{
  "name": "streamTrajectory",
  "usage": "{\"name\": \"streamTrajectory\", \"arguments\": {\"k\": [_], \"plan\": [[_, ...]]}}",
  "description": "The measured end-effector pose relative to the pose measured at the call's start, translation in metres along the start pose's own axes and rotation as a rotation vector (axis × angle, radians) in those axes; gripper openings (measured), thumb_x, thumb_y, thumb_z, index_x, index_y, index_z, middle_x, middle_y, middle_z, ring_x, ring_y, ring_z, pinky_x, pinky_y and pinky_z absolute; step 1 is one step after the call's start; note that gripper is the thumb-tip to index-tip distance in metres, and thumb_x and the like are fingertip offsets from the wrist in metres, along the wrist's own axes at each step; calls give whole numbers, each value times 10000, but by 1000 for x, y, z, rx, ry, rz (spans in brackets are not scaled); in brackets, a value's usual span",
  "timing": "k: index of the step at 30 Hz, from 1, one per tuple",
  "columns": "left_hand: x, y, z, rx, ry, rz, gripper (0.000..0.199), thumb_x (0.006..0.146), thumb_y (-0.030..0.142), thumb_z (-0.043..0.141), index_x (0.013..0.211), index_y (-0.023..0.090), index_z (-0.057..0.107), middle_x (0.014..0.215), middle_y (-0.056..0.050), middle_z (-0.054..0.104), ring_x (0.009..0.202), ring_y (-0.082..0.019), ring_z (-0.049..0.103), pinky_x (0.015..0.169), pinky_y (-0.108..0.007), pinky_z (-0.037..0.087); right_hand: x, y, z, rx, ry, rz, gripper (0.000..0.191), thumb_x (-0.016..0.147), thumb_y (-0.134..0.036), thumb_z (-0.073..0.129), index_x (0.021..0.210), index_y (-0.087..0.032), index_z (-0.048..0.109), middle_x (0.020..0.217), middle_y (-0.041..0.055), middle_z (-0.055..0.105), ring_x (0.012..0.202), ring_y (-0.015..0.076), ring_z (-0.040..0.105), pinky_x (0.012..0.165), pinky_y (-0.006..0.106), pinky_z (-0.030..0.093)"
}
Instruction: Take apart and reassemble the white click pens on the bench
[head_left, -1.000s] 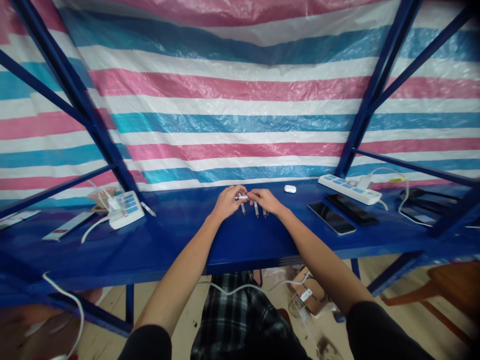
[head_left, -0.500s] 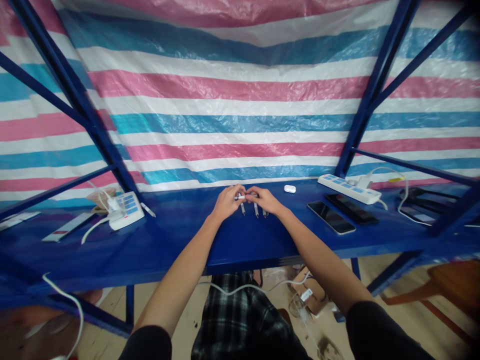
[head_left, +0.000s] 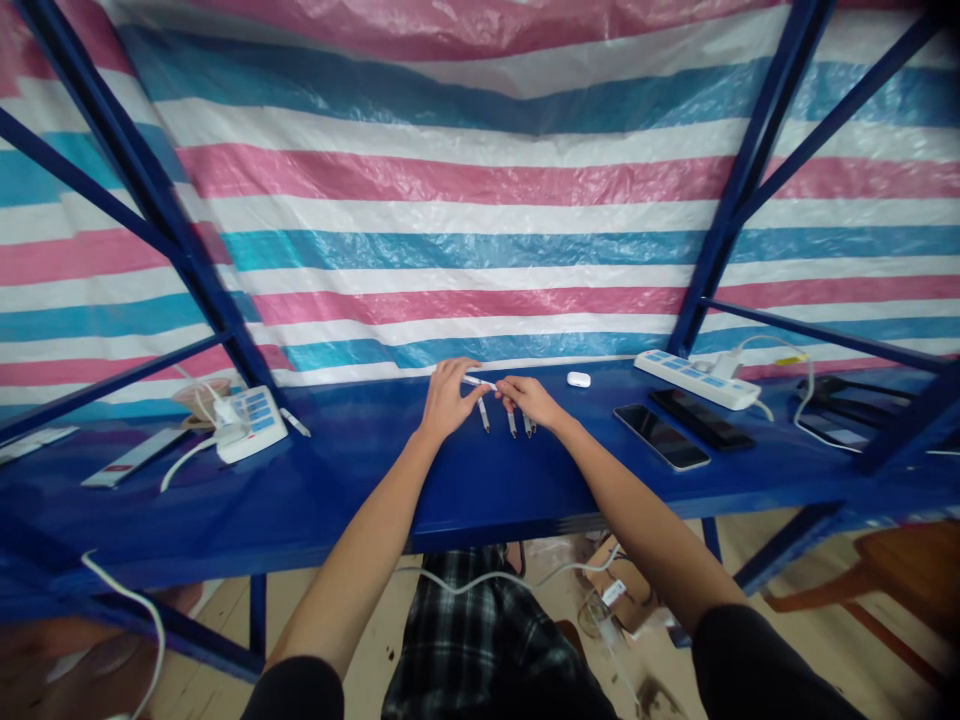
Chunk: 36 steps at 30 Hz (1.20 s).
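A slim white pen (head_left: 478, 382) lies crosswise between my hands, above the blue table (head_left: 480, 480). My left hand (head_left: 448, 400) grips its left part between thumb and fingers. My right hand (head_left: 531, 402) has its fingertips at the pen's right end, and the fingers partly hide that end. Below the hands, several more white pens rest on the tabletop with their metal tips toward me. One (head_left: 484, 415) lies closest to my left hand, and two others (head_left: 512, 424) (head_left: 528, 425) lie just under my right hand.
A white earbud case (head_left: 577, 379) and a white power strip (head_left: 697, 380) stand to the right, with black phones (head_left: 660, 437) nearby. Left stands another power strip (head_left: 251, 424) with white cables. Blue steel frame posts flank the table, backed by a striped tarp.
My hands have moved slightly apart, the left one shifting left and away from me. More of the white pen now shows between them.
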<state>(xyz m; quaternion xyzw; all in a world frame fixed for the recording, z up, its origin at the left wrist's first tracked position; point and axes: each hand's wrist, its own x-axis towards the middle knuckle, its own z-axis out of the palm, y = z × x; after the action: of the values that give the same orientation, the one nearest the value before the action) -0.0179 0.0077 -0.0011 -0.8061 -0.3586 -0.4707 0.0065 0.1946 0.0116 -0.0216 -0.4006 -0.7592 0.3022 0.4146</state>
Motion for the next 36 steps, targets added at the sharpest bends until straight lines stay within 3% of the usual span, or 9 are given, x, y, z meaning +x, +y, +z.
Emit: {"name": "streamTrajectory", "arguments": {"k": [3,7,9,12,14,17,27,32,36], "plan": [[2,-8,1,-177,137,-193,329,938,390,646,1217,216,654,1157,-92,701,1068,-236,650,955,-375,500,1,-1,4,226,-69,69,423,952,-569,529,932,-160,636,601,10,656,524,128,535,563,250,413],[3,-16,5,-469,55,-325,380,899,408,683,1210,191,663,1017,-75,731,941,-204,688,867,-328,539,-4,-15,7,444,-265,93,428,893,-528,662,1082,-144,662,746,62,738,551,123,547,495,223,385],[4,-15,8,-579,-32,-321,559,845,411,746,1341,196,600,1087,-93,736,1011,-224,686,868,-332,548,-8,-23,7,542,-286,106,509,886,-479,699,1275,-160,617,852,76,763,561,122,568,491,222,412],[4,-14,14,-611,-89,-309,713,806,422,790,1443,233,533,1378,-134,634,1223,-271,608,879,-330,556,-14,-35,4,672,-256,117,785,880,-384,734,1551,-231,356,945,63,770,563,128,611,531,243,495],[3,-16,17,-589,-78,-335,755,804,433,796,1479,264,504,1509,-138,525,1284,-285,564,873,-326,561,-16,-40,2,723,-256,115,893,871,-338,749,1601,-264,240,970,52,762,611,150,663,593,284,562],[2,-22,19,-590,-81,-373,735,855,461,750,1512,287,471,1466,-134,557,1211,-262,610,875,-329,564,-17,-44,0,750,-284,106,869,843,-307,775,1568,-289,296,922,23,731,672,185,709,657,349,617],[1,-28,16,-553,-67,-459,524,975,505,563,1441,265,560,1337,-113,645,1081,-214,647,847,-310,549,-14,-40,-2,730,-157,98,698,829,-289,776,1424,-274,411,895,21,719,657,206,735,578,331,619],[-5,-32,17,-323,-187,-224,396,909,203,590,1289,251,692,1291,-90,657,1148,-247,594,1039,-444,482,-11,-33,-1,565,-41,119,787,857,-351,730,1527,-262,327,835,10,716,595,196,708,544,308,576],[-10,-33,17,-7,-413,-48,427,798,55,591,1093,292,789,1325,-73,620,1280,-308,485,1134,-547,379,-6,-23,2,41,147,130,702,916,-355,628,1556,-215,374,605,-41,635,559,194,658,605,293,523]]}}
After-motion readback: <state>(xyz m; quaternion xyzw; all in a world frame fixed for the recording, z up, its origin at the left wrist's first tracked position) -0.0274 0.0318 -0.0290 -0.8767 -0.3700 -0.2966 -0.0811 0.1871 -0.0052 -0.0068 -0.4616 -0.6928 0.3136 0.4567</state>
